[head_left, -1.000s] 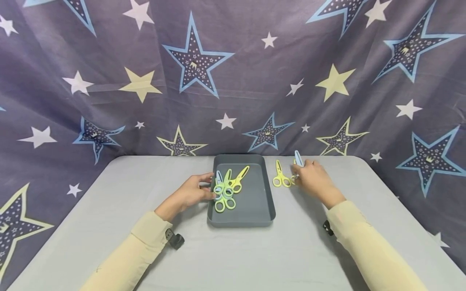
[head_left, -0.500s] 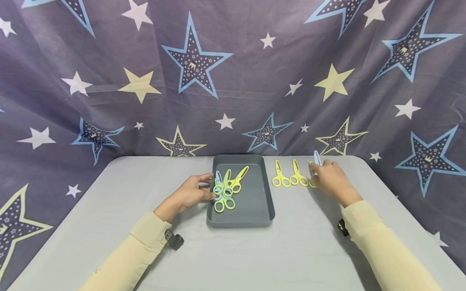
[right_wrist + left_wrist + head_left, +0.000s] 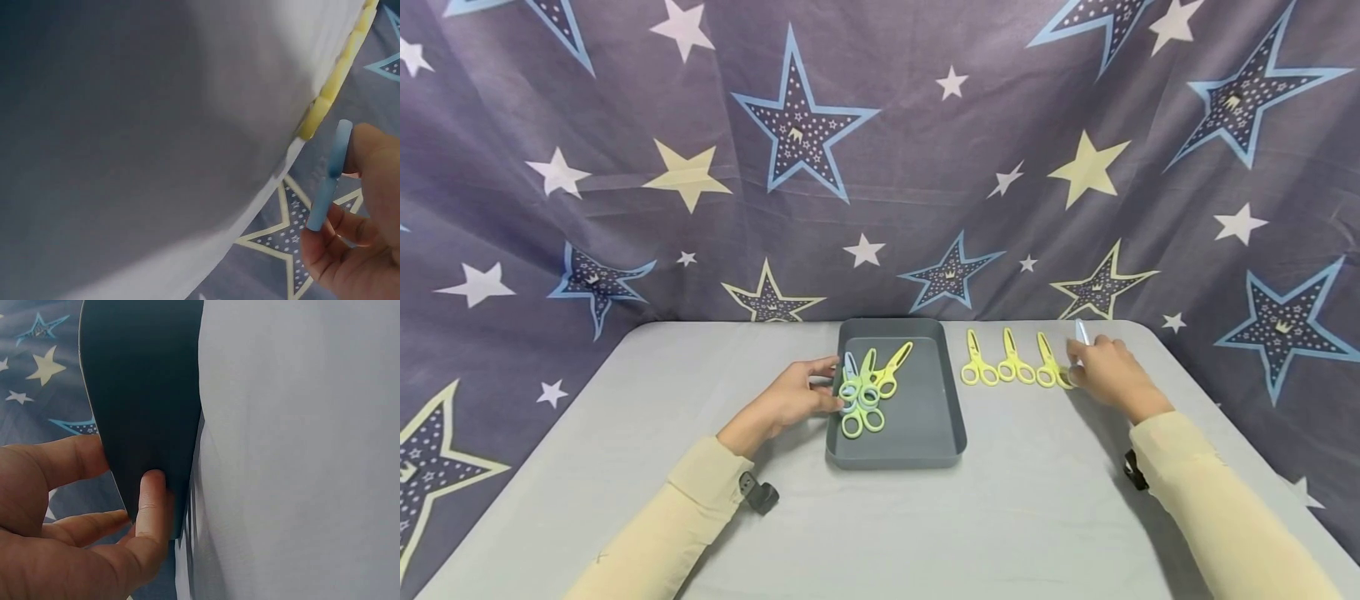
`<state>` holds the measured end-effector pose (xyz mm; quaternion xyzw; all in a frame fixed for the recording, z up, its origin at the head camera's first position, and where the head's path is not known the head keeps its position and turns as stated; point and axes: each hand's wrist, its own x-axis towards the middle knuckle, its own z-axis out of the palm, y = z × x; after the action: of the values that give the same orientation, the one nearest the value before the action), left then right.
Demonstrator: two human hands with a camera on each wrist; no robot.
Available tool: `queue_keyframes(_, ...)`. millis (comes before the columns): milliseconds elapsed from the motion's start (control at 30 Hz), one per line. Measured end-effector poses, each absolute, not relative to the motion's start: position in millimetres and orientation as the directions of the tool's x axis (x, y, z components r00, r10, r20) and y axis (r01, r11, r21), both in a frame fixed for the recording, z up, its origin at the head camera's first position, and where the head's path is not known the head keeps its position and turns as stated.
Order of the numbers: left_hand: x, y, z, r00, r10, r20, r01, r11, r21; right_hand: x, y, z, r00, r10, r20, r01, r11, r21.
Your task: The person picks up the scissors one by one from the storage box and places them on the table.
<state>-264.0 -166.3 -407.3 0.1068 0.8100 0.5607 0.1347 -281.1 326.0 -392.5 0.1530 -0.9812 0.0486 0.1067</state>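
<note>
Blue scissors (image 3: 1081, 332) are pinched by my right hand (image 3: 1111, 375), blades pointing away, at the right end of a row of yellow scissors. The right wrist view shows the handles of these blue scissors (image 3: 324, 199) between thumb and fingers. My left hand (image 3: 793, 396) grips the left wall of a dark grey tray (image 3: 897, 458); in the left wrist view a finger lies along the tray's outer wall (image 3: 144, 394). Inside the tray, green scissors (image 3: 868, 367) overlap blue scissors (image 3: 851, 364) at the left, and yellow scissors (image 3: 898, 362) lean beside them. Overlap hides parts of the pile.
Three yellow scissors lie side by side right of the tray: one nearest it (image 3: 977, 362), a middle one (image 3: 1015, 362), and one beside my right hand (image 3: 1048, 362). The light grey table (image 3: 925, 533) ends at a star-patterned curtain (image 3: 865, 208) behind.
My right hand has moved rightward with the blue scissors, past the second and third yellow scissors, which now show uncovered. The blue scissors sit lower now. My left hand and the tray stay put.
</note>
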Motion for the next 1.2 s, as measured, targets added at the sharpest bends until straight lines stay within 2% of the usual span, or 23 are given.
queue_keyframes(400,-264,-168,-406,-0.942,0.322,-0.091,0.035,0.365,0.930,-294,347,-393,-0.924,-0.359,0.135,-0.373,0.922,-0.100)
queue_keyframes(767,-263,-166,-407,-0.941,0.324,-0.098,0.022,0.346,0.938,-295,358,-403,-0.907,-0.403,0.126,-0.416,0.903,-0.109)
queue_keyframes(1200,-265,-167,-408,-0.946,0.306,-0.110,0.007,0.359,0.933,-296,356,-404,-0.919,-0.371,0.131,-0.390,0.901,-0.187)
